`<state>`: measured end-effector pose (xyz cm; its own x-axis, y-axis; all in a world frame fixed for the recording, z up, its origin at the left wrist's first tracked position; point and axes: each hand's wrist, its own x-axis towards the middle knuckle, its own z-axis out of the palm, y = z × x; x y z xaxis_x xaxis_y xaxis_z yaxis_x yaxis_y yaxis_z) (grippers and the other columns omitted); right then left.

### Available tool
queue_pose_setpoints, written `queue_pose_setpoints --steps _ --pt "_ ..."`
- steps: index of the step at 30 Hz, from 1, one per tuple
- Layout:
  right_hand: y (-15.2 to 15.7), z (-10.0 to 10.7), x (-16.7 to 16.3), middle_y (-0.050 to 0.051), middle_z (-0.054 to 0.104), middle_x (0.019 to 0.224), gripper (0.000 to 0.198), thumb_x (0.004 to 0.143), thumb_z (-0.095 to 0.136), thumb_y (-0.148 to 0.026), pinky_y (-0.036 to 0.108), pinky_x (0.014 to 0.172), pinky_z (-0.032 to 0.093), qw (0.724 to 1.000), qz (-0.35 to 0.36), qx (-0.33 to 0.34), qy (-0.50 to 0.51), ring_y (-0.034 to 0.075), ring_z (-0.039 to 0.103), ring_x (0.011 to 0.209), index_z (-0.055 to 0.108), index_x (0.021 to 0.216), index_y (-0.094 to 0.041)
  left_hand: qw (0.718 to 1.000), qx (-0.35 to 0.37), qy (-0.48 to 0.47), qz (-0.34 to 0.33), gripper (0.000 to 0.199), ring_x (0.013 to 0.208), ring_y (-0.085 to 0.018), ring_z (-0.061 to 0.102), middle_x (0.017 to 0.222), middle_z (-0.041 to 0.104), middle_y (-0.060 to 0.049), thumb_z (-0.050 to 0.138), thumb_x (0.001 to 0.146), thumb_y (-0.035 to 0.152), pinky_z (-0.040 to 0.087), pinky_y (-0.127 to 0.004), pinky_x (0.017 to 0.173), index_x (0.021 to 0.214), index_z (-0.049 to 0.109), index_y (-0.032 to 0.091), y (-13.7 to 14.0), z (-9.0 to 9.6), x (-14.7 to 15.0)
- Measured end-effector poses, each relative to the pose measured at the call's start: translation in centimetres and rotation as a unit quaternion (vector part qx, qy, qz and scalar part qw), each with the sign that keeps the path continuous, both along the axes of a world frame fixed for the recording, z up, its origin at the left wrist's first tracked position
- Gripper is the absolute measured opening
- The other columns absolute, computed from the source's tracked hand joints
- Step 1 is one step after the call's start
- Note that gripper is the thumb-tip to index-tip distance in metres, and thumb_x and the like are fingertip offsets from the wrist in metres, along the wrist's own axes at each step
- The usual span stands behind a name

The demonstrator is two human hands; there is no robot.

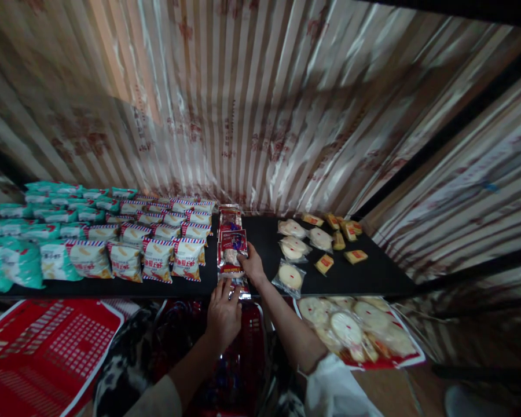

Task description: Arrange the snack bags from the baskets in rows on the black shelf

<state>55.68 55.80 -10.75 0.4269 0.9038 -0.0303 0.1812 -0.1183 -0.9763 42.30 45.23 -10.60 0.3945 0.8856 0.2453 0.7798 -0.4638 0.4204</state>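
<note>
A short row of red snack packets with silvery ends lies on the black shelf, some overlapping. My right hand pinches the right edge of the upper packet, fingers closed. Lower down, at the shelf's front edge, my left hand has its fingers bent over the silvery lower end of a red packet; its thumb is hidden. Beneath my left hand a dark red basket holds more shiny packets, partly covered by my forearms.
White-and-red snack bags and teal bags fill the shelf's left side in rows. To the right lie round pale wrapped cakes and small yellow packets. Below are a red basket and a container of cakes. Striped sheeting hangs behind.
</note>
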Motion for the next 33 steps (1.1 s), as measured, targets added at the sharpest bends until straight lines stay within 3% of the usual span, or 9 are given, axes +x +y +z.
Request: queue_pose_setpoints --steps 6,12,21,33 --pt "-0.3 0.2 -0.4 0.005 0.068 0.099 0.055 0.066 0.059 -0.013 0.034 0.089 0.043 0.993 -0.012 -0.007 -0.116 0.023 0.061 0.094 0.056 0.121 -0.023 1.0 0.016 -0.014 0.002 0.042 0.124 -0.031 0.04 0.132 0.049 -0.013 0.046 0.078 0.013 0.038 -0.05 0.099 0.118 0.057 0.018 0.0 -0.2 0.0" --pt "-0.1 -0.2 -0.7 0.013 0.061 0.115 0.047 0.071 0.055 -0.013 0.036 0.098 0.038 0.972 0.018 -0.002 -0.233 0.027 0.054 0.11 0.06 0.117 -0.013 0.999 0.013 -0.029 0.014 0.044 0.125 -0.031 0.038 0.133 0.045 -0.014 0.046 0.075 0.009 0.04 -0.049 0.098 0.116 0.058 0.018 -0.1 0.1 0.1" --pt "0.0 -1.4 -0.7 0.011 0.055 0.128 0.041 0.075 0.054 -0.014 0.037 0.101 0.036 0.961 0.025 -0.015 -0.275 0.026 0.047 0.119 0.063 0.114 -0.017 0.998 0.024 -0.041 0.029 0.045 0.127 -0.033 0.036 0.137 0.038 -0.017 0.045 0.075 0.005 0.04 -0.049 0.098 0.117 0.057 0.016 -0.2 -0.4 0.2" --pt "0.4 -2.2 -1.0 0.011 0.062 0.118 0.028 0.076 0.049 -0.013 0.041 0.099 0.039 0.947 0.025 0.027 -0.319 0.027 0.05 0.116 0.073 0.092 -0.016 0.998 0.046 -0.031 0.016 0.049 0.133 -0.034 0.029 0.138 0.04 -0.018 0.046 0.073 0.005 0.039 -0.05 0.1 0.121 0.054 0.013 0.0 -1.6 0.0"
